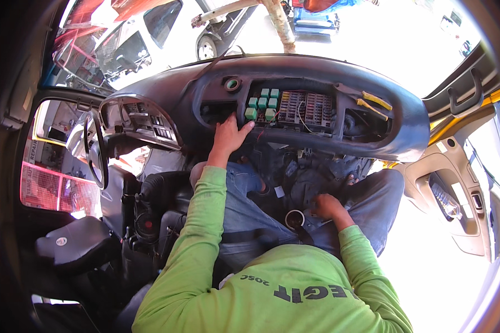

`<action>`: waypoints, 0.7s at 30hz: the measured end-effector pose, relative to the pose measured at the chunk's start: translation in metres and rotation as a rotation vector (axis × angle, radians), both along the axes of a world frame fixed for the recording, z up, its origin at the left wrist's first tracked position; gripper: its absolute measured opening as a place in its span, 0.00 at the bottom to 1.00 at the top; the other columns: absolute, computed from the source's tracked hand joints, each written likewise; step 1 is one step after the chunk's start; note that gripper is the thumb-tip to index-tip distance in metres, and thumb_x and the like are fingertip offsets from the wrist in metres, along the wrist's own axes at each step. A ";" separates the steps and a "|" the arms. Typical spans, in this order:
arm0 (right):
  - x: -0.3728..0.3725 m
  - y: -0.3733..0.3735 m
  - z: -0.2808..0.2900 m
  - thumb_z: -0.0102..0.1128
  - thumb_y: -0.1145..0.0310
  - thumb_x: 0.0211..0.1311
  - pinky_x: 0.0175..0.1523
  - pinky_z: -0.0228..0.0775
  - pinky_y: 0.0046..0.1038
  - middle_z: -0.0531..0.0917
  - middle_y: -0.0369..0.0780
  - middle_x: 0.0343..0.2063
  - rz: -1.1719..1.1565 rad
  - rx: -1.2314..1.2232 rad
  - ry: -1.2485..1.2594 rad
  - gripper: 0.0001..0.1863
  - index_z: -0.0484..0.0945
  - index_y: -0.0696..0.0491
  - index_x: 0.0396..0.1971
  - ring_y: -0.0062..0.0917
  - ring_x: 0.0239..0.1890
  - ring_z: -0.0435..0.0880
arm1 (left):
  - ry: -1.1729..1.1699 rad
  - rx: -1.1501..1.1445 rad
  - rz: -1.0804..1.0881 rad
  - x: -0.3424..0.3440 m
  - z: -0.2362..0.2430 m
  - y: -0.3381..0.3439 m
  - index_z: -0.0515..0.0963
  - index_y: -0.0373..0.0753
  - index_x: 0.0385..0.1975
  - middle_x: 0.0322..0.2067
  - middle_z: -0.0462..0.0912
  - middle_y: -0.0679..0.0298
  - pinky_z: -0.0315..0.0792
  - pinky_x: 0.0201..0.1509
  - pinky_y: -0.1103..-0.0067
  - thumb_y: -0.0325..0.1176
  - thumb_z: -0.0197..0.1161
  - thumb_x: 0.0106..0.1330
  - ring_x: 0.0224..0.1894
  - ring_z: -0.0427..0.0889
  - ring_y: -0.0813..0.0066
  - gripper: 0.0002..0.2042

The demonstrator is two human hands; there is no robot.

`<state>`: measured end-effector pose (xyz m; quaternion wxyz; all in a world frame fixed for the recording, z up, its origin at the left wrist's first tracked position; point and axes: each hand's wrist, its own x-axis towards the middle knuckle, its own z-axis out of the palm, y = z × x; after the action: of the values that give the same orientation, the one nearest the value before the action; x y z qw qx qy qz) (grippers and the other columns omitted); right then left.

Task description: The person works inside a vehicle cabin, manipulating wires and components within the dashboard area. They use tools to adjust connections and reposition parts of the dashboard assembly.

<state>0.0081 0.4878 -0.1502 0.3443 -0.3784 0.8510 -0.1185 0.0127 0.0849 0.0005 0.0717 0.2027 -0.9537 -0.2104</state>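
Observation:
My left hand (229,137) rests at the dashboard's lower edge, just left of the fuse panel (307,108). Its thumb stretches to the right, below the green relays (251,113); the other fingertips reach over the rim of a dark opening (212,112) and are partly hidden. Rows of small fuses fill the panel's right side, and a thin pale wire (300,115) loops across them. Low over my lap is my right hand (329,207), its fingers curled; what they hold, if anything, is hidden. Beside it sits a round, dark-centred thing with a pale rim (294,219).
The black dashboard (372,139) spans the cab, with another opening at right beside yellow strips (376,101). A steering wheel (96,150) and instrument cluster (140,121) stand at left. An open beige door (450,188) is at right. Dark parts and loose wires lie below the dashboard.

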 end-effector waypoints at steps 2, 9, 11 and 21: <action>0.000 -0.001 0.004 0.73 0.52 0.57 0.59 0.78 0.45 0.88 0.47 0.47 -0.004 -0.010 -0.020 0.24 0.86 0.47 0.52 0.46 0.54 0.86 | 0.056 -0.072 0.032 0.006 0.000 0.005 0.64 0.27 0.71 0.69 0.69 0.39 0.56 0.75 0.45 0.62 0.63 0.68 0.74 0.65 0.40 0.44; 0.006 0.000 0.013 0.73 0.54 0.56 0.57 0.78 0.45 0.88 0.49 0.44 -0.015 -0.086 -0.030 0.22 0.87 0.50 0.48 0.46 0.52 0.86 | 0.465 -0.202 0.099 -0.010 0.025 0.022 0.71 0.39 0.68 0.68 0.70 0.49 0.65 0.72 0.53 0.47 0.70 0.67 0.70 0.69 0.43 0.32; 0.010 0.000 0.016 0.73 0.54 0.56 0.57 0.78 0.45 0.88 0.50 0.44 0.009 -0.047 -0.020 0.22 0.86 0.50 0.48 0.46 0.51 0.86 | 0.470 -0.197 0.131 -0.036 0.037 0.001 0.74 0.43 0.64 0.65 0.72 0.53 0.68 0.69 0.51 0.44 0.70 0.67 0.67 0.71 0.46 0.27; 0.023 -0.019 0.127 0.70 0.61 0.65 0.60 0.76 0.36 0.86 0.49 0.52 -0.313 -0.898 -0.126 0.28 0.78 0.58 0.61 0.39 0.54 0.86 | 0.620 0.443 -0.141 0.003 0.045 0.070 0.84 0.31 0.48 0.47 0.87 0.56 0.78 0.50 0.75 0.29 0.73 0.64 0.46 0.88 0.68 0.14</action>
<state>0.0307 0.4683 -0.0231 0.1759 -0.3490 0.7400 -0.5475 0.0157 0.1552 0.0455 0.2964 0.0742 -0.8298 -0.4670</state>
